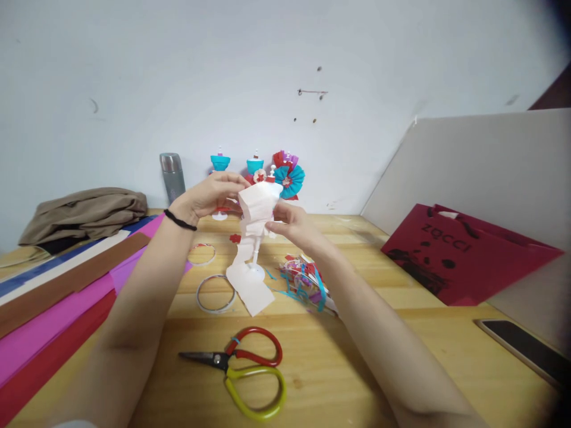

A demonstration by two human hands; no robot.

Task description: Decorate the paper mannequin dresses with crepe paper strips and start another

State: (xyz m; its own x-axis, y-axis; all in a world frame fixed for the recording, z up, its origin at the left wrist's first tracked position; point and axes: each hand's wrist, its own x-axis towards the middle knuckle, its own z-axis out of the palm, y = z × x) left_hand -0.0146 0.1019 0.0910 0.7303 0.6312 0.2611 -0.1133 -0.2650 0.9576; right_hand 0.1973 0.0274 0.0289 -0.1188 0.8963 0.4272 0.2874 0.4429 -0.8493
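A small white mannequin stand [256, 252] is upright on the table, with a long strip of white crepe paper [260, 208] around its upper body. The strip's loose end trails down over the base onto the wood. From the left, my left hand [218, 193] grips the paper's upper edge, its fingertips partly hidden behind it. My right hand [294, 226] closes on the paper at the other side, thumb in front. Below lie scissors [218, 361] with one red and one yellow handle, blades pointing left. Two rolls of tape [216, 293] rest left of the stand.
Folded coloured paper [66, 297] covers the left side, near a brown cloth [89, 211] and a grey flask [172, 178]. Decorated stands [220, 163] line the wall. Paper scraps [303, 279], a red bag [459, 255] and a phone [526, 351] are right.
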